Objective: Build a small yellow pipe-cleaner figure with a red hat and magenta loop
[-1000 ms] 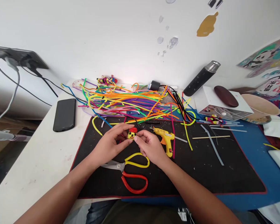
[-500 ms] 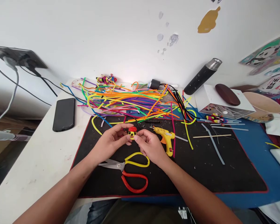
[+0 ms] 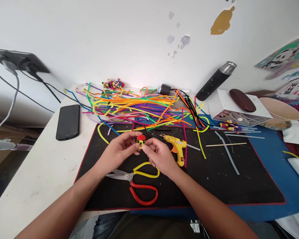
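Between my two hands is a small pipe-cleaner figure (image 3: pixel 141 142) with a red top and a yellow face marked with black spots. My left hand (image 3: pixel 119 147) pinches it from the left, and my right hand (image 3: pixel 160 154) grips its right side with thumb and fingers. The fingers hide its lower part. Just below lie scissors (image 3: pixel 128 176) with one yellow and one red handle, blades pointing left. A yellow hot glue gun (image 3: pixel 177 147) lies to the right of my right hand, a glue stick in its back end.
A heap of coloured pipe cleaners (image 3: pixel 139 108) spreads behind the black mat (image 3: pixel 214 186). A phone (image 3: pixel 68 122) lies at left. At right are a wooden stick (image 3: pixel 226 144), glue sticks (image 3: pixel 230 156), a finished-looking figure (image 3: pixel 229 126), a white box (image 3: pixel 236 109) and a leaning black flask (image 3: pixel 214 83).
Almost nothing differs. My right thumb has shifted very slightly left against the figure, and the whole view has moved a touch.
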Available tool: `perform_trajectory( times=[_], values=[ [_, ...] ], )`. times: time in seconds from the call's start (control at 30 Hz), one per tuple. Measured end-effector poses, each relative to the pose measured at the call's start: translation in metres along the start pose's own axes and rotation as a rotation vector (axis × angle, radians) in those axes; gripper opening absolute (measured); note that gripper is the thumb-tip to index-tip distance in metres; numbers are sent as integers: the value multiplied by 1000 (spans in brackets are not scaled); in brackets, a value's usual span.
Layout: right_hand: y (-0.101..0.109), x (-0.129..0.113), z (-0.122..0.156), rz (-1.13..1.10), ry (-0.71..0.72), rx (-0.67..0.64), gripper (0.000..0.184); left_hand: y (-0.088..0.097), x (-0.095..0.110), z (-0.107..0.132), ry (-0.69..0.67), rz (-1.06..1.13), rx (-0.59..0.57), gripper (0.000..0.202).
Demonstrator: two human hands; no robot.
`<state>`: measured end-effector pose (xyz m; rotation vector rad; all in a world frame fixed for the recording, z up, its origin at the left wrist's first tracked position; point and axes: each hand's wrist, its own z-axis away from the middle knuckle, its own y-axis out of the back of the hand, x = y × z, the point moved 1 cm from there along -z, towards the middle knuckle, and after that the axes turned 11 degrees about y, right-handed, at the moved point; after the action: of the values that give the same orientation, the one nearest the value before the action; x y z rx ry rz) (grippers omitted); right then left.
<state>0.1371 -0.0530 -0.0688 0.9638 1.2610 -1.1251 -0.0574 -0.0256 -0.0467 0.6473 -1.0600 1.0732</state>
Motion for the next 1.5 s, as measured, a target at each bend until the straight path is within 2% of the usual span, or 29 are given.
perform_trajectory(
  times=[0.43,0.77,1.5],
  values=[
    [-1,0,0,-3,-24,9,36,-1,-1,-1,15,24,-4,50],
    [0,5,1,-16,-2,2,33,0,-2,-1,24,49,-9,49],
    [-1,-4,1,-58,-6,0,40,-2,1,-1,18,92,-16,46]
  ],
)
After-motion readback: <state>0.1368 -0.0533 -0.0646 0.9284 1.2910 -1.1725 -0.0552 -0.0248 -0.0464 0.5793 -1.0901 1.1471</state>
